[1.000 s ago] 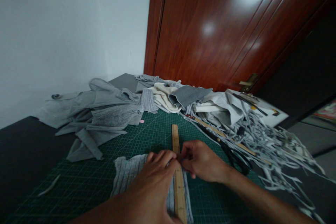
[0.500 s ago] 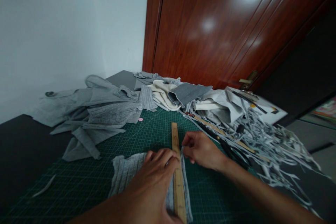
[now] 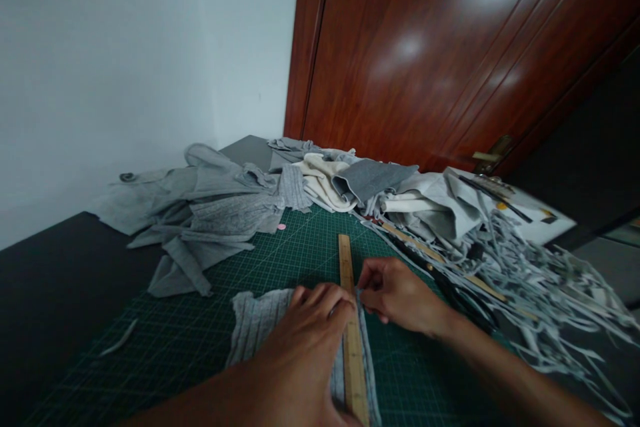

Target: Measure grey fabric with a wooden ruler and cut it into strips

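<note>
1. Cloth (image 3: 253, 320), ribbed and light grey, is lying on the green mat (image 3: 300, 250) right in front of the person, partly covered by a forearm.
2. Wooden ruler (image 3: 356, 360) runs lengthwise over it near its right edge, with a thin strip of cloth peeking out past it. Far end of the ruler sticks out beyond the cloth.
3. Left hand (image 3: 311, 337) is planted on top, fingers side by side and thumb spread away from them, both ends touching the ruler.
4. Right hand (image 3: 395, 293) has finger and thumb pinched on the cloth's edge, just right of the ruler.
5. Black-handled scissors (image 3: 447, 283) are over to the right, next to another wooden stick (image 3: 483, 285) and a big tangle of grey strips (image 3: 525, 293).
6. Grey garments (image 3: 215, 217) are heaped at the far left, partly on the mat, partly on the dark counter (image 3: 55, 267).
7. Pink dot (image 3: 281, 227) sits beside that heap, and a loose scrap (image 3: 120, 339) is nearer, on the left.
</note>
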A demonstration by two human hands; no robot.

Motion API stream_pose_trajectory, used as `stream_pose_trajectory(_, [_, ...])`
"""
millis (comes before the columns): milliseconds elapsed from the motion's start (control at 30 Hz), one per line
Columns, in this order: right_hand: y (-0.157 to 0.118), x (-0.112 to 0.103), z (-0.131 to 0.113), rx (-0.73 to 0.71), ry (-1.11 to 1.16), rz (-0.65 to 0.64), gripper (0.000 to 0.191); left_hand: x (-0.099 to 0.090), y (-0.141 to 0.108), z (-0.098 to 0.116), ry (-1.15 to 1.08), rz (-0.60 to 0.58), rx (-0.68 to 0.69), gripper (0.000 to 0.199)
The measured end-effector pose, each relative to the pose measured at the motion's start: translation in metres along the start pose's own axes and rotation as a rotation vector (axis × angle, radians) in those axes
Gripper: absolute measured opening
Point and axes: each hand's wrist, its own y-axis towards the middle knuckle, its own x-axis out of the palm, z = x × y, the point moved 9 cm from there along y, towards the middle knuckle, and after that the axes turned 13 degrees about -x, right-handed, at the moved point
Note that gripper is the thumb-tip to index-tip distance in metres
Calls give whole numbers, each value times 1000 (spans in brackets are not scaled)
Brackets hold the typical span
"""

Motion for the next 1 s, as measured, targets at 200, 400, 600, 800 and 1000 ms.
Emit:
stream_pose_trajectory(200, [1,-8,0,-31,-60,138,14,0,0,0,-1,3,1,90])
stream_pose_trajectory(400, [-6,-25,-7,-66,-77,155,19,-8,-2,8,-14,-51,44,86])
stream_pose_trajectory(600, [-28,-18,-21,-109,-18,41,12,-14,-7,10,-89,-99,78,64])
stream_pose_trajectory(800, [-54,-21,-43,-319,-241,86,16,-21,-8,3,-83,34,79,39])
stream_pose_trajectory(1000, [-90,4,-66,-577,-222,-78,19,-20,-8,-1,-16,-83,152,40])
